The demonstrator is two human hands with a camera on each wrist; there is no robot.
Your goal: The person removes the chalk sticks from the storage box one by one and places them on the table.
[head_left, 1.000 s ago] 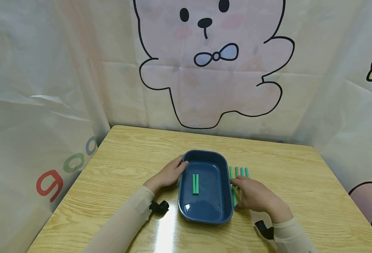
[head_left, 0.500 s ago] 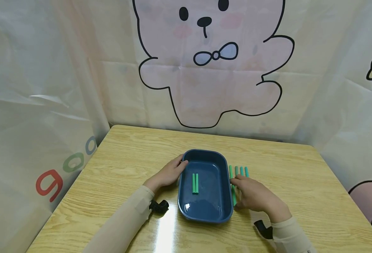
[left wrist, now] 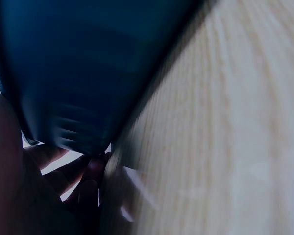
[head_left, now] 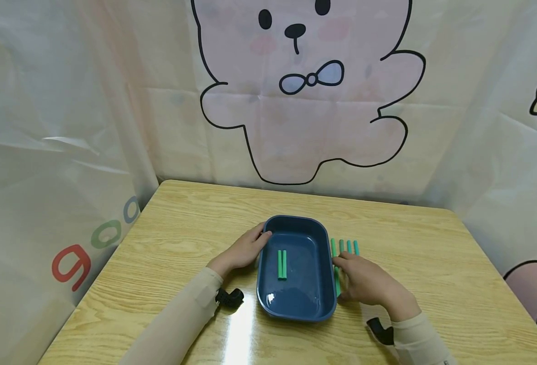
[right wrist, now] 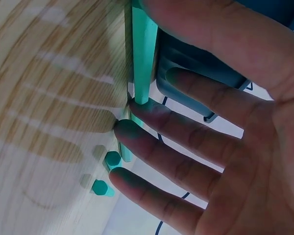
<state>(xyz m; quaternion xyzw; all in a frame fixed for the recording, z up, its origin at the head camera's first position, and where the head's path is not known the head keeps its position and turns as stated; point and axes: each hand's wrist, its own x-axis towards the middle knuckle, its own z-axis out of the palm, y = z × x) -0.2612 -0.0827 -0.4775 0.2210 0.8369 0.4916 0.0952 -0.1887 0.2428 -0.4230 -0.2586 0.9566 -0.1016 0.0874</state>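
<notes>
On the table stands a deep blue rectangular basin (head_left: 302, 301), with two light green sticks (head_left: 284, 265) lying side by side inside it. My left hand (head_left: 243, 248) grips the basin's left side, thumb over the rim and fingers along the outer wall (left wrist: 78, 98). Right of the basin, my right hand (head_left: 366, 279) spans a green stick (right wrist: 144, 56) lengthwise, the thumb at its near end and a fingertip at its far end. Its other fingers are spread. Just beyond these fingers lie several green and teal sticks (head_left: 349, 247) in a row, partly hidden by the hand.
The wooden table (head_left: 195, 218) reaches back to a cloth backdrop (head_left: 172, 142) printed with a cartoon bear. Black wrist mounts (head_left: 381, 332) stick out from both sleeves (head_left: 172, 319). Light glares off the tabletop near the left wrist.
</notes>
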